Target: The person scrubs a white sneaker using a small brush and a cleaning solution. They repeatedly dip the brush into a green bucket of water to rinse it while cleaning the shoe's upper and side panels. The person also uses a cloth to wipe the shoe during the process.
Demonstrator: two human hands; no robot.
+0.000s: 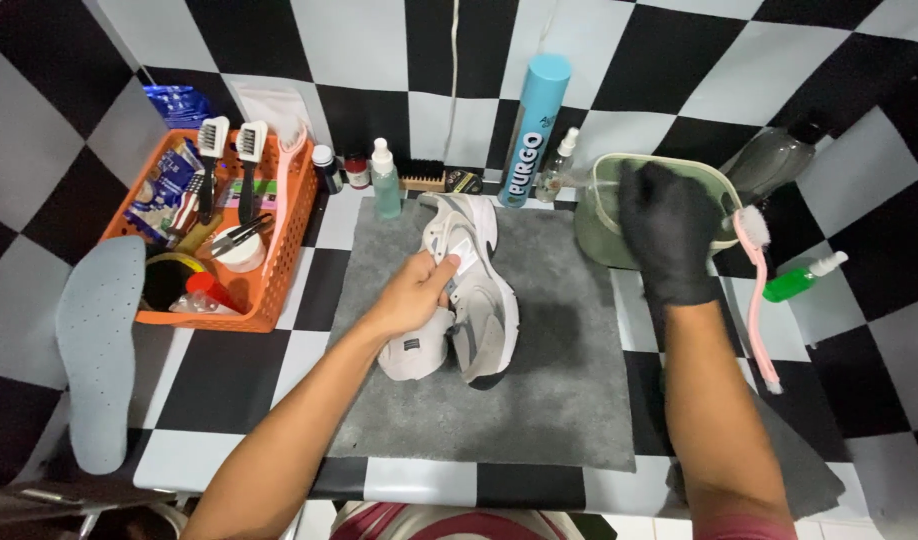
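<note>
The left hand [416, 295] has its grip closed on the tongue of the grey and white shoe [464, 290], which lies on its side on the grey mat [559, 390] in the middle of the table [229, 375]. The gloved right hand [669, 235] reaches into the green bowl [604, 215]; whether its grip is closed, one cannot tell. The bowl could tip if that hand pushes on its rim, and the pink brush [754, 290] leaning there could fall. One shoe, one bowl, one mat, one blue can [534, 130], one orange basket [279, 250], one loose insole [101, 340].

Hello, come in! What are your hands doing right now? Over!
Left hand gripping grey sneaker on mat. Gloved right hand over green tub. Nothing between.
</note>
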